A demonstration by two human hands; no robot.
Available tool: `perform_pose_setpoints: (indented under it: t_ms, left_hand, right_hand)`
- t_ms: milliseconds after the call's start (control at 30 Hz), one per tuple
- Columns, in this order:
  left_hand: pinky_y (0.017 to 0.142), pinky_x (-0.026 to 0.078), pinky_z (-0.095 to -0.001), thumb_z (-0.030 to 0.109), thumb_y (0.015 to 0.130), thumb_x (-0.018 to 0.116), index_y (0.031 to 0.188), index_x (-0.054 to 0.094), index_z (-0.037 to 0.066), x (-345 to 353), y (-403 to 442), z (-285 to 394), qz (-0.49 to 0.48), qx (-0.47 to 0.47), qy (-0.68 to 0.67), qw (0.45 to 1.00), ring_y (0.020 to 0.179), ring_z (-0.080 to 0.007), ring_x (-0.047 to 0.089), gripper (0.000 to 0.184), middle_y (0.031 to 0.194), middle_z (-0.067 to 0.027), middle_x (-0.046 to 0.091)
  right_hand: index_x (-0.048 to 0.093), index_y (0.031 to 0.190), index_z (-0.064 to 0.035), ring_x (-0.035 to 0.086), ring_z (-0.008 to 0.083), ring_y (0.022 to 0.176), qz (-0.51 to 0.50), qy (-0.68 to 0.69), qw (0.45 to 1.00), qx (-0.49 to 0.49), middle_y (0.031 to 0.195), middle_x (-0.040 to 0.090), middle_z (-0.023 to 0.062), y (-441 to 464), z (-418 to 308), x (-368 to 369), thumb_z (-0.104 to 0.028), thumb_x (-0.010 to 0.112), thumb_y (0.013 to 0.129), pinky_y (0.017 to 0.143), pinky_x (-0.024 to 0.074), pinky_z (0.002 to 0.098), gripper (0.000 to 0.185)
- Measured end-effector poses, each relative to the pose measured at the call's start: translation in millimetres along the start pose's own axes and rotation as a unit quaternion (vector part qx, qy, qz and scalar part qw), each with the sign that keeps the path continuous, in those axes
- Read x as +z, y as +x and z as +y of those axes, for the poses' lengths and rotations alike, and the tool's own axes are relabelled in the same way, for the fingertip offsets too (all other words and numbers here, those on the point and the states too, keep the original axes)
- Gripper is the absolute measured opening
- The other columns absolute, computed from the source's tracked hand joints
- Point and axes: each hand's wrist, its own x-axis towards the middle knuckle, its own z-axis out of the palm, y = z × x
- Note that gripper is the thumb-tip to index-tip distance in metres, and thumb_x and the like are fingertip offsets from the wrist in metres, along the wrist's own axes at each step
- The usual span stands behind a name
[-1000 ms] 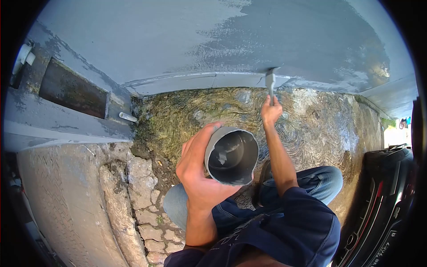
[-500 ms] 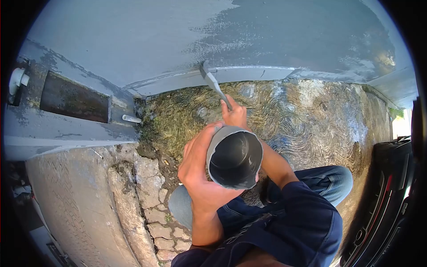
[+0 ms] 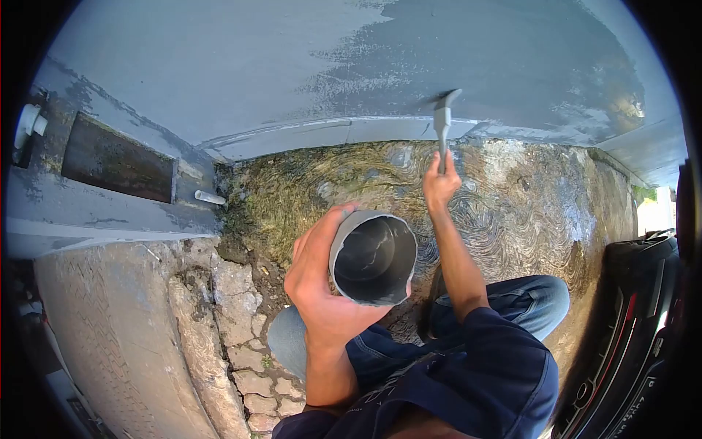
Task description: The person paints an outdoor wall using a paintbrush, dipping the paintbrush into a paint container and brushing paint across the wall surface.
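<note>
My left hand [image 3: 319,282] is wrapped round a grey, rough-rimmed container [image 3: 373,259], tilted so that its dark inside shows, with some grey paint in it. Further forward and to the right, my right hand [image 3: 442,183] grips the handle of a paintbrush [image 3: 442,121]. The brush's bristles touch the lower part of the wall [image 3: 504,69], within the darker grey area. To the left the wall's coat is lighter, with a ragged streaky border between the two shades.
A ledge [image 3: 292,137] runs along the wall's foot above the patterned, mossy ground [image 3: 512,212]. On the left are a rectangular recess [image 3: 119,159], a short white pipe [image 3: 210,197] and broken paving [image 3: 252,384]. A black car [image 3: 629,322] stands at the right.
My right hand and the brush swung left along the wall's base, then back right. My left hand still holds the container, which has shifted slightly left.
</note>
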Motion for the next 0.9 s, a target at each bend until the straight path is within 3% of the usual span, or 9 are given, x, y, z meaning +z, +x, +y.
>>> perform_pose_setpoints:
  t_ms: [200,300,367,467,500,700,767,833,900]
  left_hand:
    - [0.084,0.053,-0.0302,0.014,0.05,0.09,0.121,0.058,-0.009,-2,-2,-1,0.002,0.009,0.007,1.0,0.091,-0.017,0.068,0.081,0.102,-0.013,0.07]
    - [0.084,0.053,-0.0304,0.014,0.05,0.09,0.121,0.058,-0.009,-1,-2,-2,-0.007,-0.008,0.0,1.0,0.092,-0.0174,0.068,0.082,0.103,-0.0135,0.07]
    - [0.084,0.053,-0.0305,0.014,0.05,0.09,0.121,0.058,-0.009,1,-2,-3,-0.015,-0.025,0.004,1.0,0.092,-0.0176,0.068,0.082,0.103,-0.0138,0.07]
    - [0.083,0.053,-0.0301,0.013,0.05,0.09,0.12,0.058,-0.008,0,-2,-4,0.003,-0.003,-0.006,1.0,0.091,-0.0172,0.068,0.08,0.103,-0.0132,0.07]
    - [0.083,0.053,-0.03,0.013,0.05,0.09,0.12,0.058,-0.008,-1,-2,-2,-0.002,0.0,-0.007,1.0,0.09,-0.017,0.068,0.08,0.102,-0.0128,0.07]
    - [0.081,0.054,-0.0304,0.014,0.051,0.09,0.121,0.059,-0.007,-7,0,0,0.016,-0.003,-0.016,1.0,0.088,-0.0172,0.069,0.079,0.1,-0.012,0.07]
    - [0.081,0.054,-0.0306,0.014,0.051,0.091,0.121,0.059,-0.007,-9,0,3,0.026,0.0,-0.008,1.0,0.089,-0.0177,0.069,0.08,0.1,-0.0121,0.07]
    - [0.089,0.049,-0.0383,0.02,0.051,0.089,0.115,0.063,-0.003,-10,1,7,0.018,-0.028,-0.019,0.999,0.098,-0.0319,0.068,0.072,0.108,-0.0166,0.07]
    - [0.089,0.049,-0.0384,0.019,0.051,0.089,0.115,0.063,-0.004,-8,1,5,0.016,-0.033,-0.023,0.999,0.098,-0.0318,0.068,0.072,0.108,-0.0164,0.07]
  right_hand:
    - [0.066,0.115,-0.0066,0.064,0.0294,0.048,-0.121,0.097,0.988,0.011,0.056,0.06,0.0167,-67,-110,38,-0.015,0.061,0.093,0.048,0.0493,0.0414,0.024]
    - [0.067,0.114,-0.0057,0.065,0.032,0.05,-0.174,0.102,0.977,-0.072,0.061,0.063,0.0175,-87,-112,38,-0.015,0.064,0.092,0.049,0.051,0.0417,0.024]
    - [0.068,0.111,-0.0059,0.065,0.0346,0.052,-0.204,0.215,0.932,-0.208,0.062,0.064,0.0191,-85,-113,39,-0.017,0.069,0.089,0.049,0.051,0.0418,0.025]
    - [0.072,0.11,-0.006,0.062,0.0178,0.045,-0.232,0.103,0.965,-0.059,0.054,0.063,0.012,-43,-109,20,-0.021,0.07,0.09,0.045,0.0488,0.0354,0.025]
    - [0.073,0.108,-0.0061,0.059,0.0108,0.045,-0.177,0.076,0.981,-0.026,0.053,0.062,0.0084,-19,-92,22,-0.023,0.069,0.092,0.043,0.0456,0.0318,0.024]
    - [0.074,0.105,-0.001,0.062,0.0192,0.049,0.024,-0.038,0.998,-0.035,0.066,0.069,0.0136,56,9,-31,-0.028,0.072,0.089,0.049,0.0462,0.036,0.032]
    - [0.073,0.106,-0.0008,0.062,0.0179,0.049,0.047,-0.052,0.997,-0.041,0.066,0.069,0.0132,60,15,-44,-0.027,0.07,0.09,0.047,0.0453,0.0353,0.031]
    - [0.073,0.107,-0.0006,0.061,0.0166,0.048,0.076,-0.065,0.994,-0.044,0.066,0.069,0.0128,50,5,-52,-0.026,0.069,0.091,0.046,0.0444,0.0346,0.031]
    - [0.073,0.109,-0.0021,0.058,0.0132,0.046,0.024,-0.035,0.999,-0.028,0.061,0.067,0.0085,18,-22,-41,-0.024,0.066,0.093,0.043,0.0416,0.0323,0.028]
